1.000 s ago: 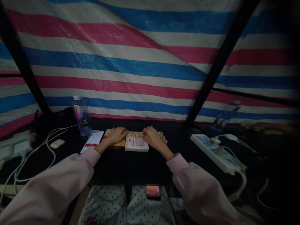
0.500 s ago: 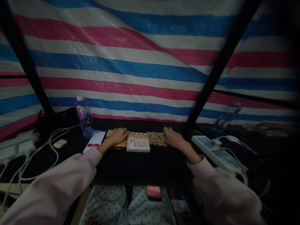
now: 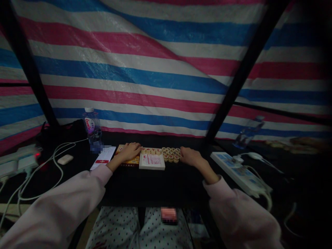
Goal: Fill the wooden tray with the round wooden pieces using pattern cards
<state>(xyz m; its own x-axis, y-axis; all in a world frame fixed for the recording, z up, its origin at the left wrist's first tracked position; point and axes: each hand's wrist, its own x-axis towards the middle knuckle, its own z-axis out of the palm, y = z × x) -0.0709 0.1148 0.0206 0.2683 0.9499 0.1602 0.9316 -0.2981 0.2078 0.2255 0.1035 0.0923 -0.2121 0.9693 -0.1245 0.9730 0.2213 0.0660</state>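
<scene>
Round marked pieces [image 3: 170, 152]: grouped in rows at lower centre of the frame, just right of a white tray [image 3: 151, 168], on a dark surface [image 3: 155, 186]. Judged light, hard, rather slippery; best pinched by the rims. Right hand [image 3: 191, 156]: curled at the group's right edge; whether a piece is gripped cannot be told. Left hand [image 3: 131, 151]: laid over a coloured box [image 3: 131, 162], fingers loosely extended.
</scene>
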